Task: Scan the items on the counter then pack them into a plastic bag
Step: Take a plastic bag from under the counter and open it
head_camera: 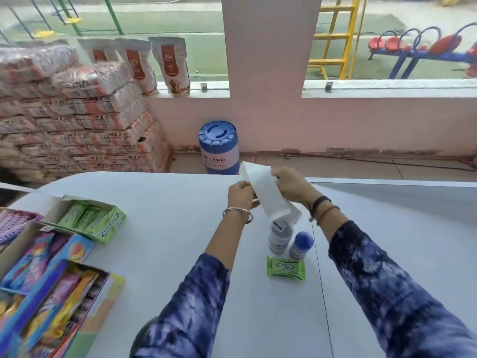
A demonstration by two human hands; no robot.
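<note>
Both hands hold a flat white plastic bag (268, 192) above the white counter (165, 228). My left hand (241, 193) pinches its left edge, and my right hand (290, 184) grips its right side near the top. Below the bag stand a pale bottle (278, 240), partly covered by the bag's lower end, and a small bottle with a blue cap (300, 245). A green gum packet (286, 268) lies flat in front of them.
Open display boxes of green gum (90, 217) and colourful sweets (51, 293) fill the counter's left side. A blue-lidded drum (219, 148) stands on the floor beyond the counter. Stacked sacks (77, 120) rise at the far left.
</note>
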